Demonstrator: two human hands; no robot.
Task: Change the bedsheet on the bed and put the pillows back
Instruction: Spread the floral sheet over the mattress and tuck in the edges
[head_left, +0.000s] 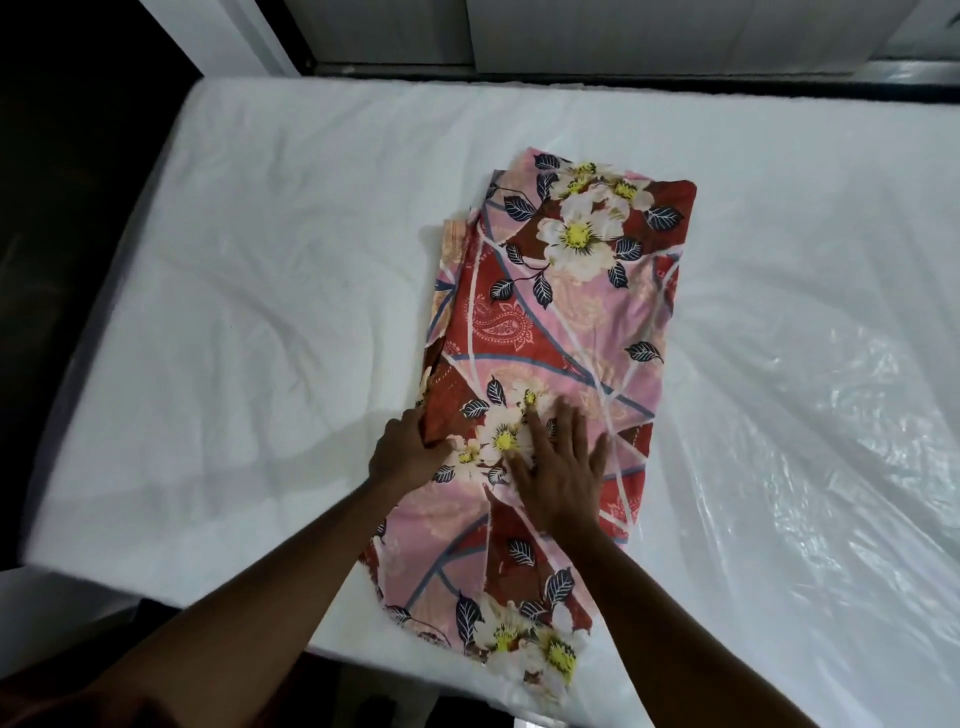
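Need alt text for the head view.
A folded floral sheet lies on a white mattress; the left hand grips its edge while the right hand presses flat on top. Clear plastic covers the mattress's right side.

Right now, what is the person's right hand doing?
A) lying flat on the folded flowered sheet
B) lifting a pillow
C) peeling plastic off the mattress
A: the right hand lies with straight fingers spread on the folded red-and-pink flowered bedsheet, while the left hand grips its left edge.
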